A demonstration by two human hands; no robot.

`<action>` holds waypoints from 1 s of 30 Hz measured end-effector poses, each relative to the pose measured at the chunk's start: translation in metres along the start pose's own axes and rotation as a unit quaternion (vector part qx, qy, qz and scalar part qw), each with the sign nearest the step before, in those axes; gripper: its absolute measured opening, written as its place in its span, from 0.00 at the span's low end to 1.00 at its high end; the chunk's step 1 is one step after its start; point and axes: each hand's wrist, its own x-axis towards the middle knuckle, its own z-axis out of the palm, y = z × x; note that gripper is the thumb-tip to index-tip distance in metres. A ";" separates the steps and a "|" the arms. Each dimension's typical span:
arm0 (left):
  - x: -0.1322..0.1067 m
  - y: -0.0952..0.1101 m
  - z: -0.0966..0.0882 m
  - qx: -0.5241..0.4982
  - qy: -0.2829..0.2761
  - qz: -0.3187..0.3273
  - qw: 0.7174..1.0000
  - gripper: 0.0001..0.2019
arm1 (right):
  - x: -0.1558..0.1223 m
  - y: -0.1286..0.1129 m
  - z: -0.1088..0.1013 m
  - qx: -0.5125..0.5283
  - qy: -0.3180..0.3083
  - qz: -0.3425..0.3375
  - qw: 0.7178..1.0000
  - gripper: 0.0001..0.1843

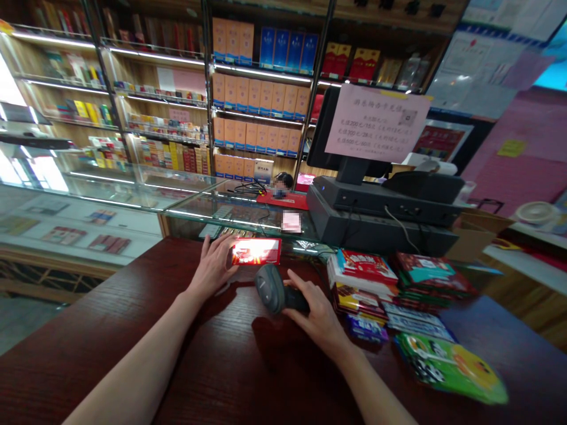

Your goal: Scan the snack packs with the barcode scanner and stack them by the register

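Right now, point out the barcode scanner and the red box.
Barcode scanner [270,289], head view, on its gray scanning head.
Red box [261,251], head view, on its glare-lit front face.

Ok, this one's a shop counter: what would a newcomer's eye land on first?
Probably the glaring red pack at the left hand, with the right hand on a handheld barcode scanner beside it, both over the dark wooden counter. Next come the lit shelves of boxed cartons straight ahead, and the pink paper notice above the till to the right.
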 end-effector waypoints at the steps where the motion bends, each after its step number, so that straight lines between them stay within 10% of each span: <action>1: 0.000 0.000 0.000 0.004 0.001 -0.002 1.000 0.29 | 0.000 0.000 0.000 0.001 0.001 -0.001 1.000 0.41; 30: 0.000 0.003 -0.003 -0.014 -0.012 -0.009 1.000 0.27 | -0.006 -0.021 0.002 0.004 -0.202 -0.040 0.979 0.44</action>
